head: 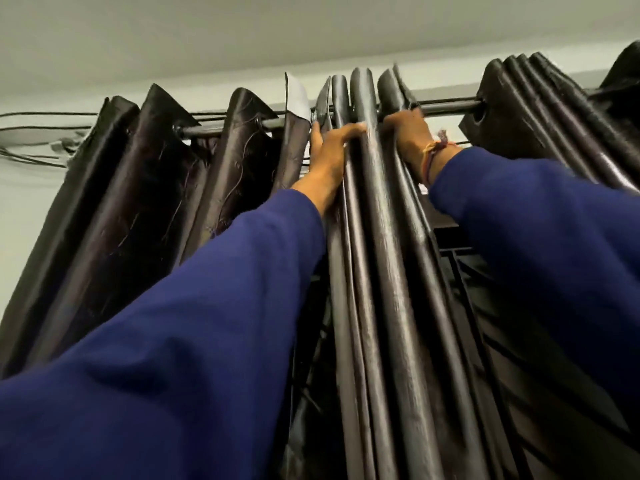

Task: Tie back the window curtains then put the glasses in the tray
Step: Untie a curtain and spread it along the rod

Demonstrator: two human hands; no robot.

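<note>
**Both hands high on the gathered curtain at the rod**

The view looks steeply up at a dark curtain rod (446, 108) running left to right under a pale ceiling (311, 32). Both arms, in blue sleeves (180, 341), reach up to it.

The left hand (329, 157) lies against the left side of the middle curtain bunch (377, 237), a tight bundle of dark, glossy folds hanging from the rod. Its fingers (349, 130) curl over the front of the folds just below the rod, so its grip is closed around part of the fabric. The right hand (407, 133) is at the right side of the same bunch, just under the rod, with a thread band (433, 152) at the wrist. Its fingers are hidden behind the folds and blurred; whether its grip is closed on the cloth cannot be told.

To the left, a brownish curtain panel (138, 202) hangs in wider pleats. To the far right, another dark gathered panel (540, 112) sits on the rod, apart from the middle bunch. Thin cables (41, 116) run along the wall at far left.
</note>
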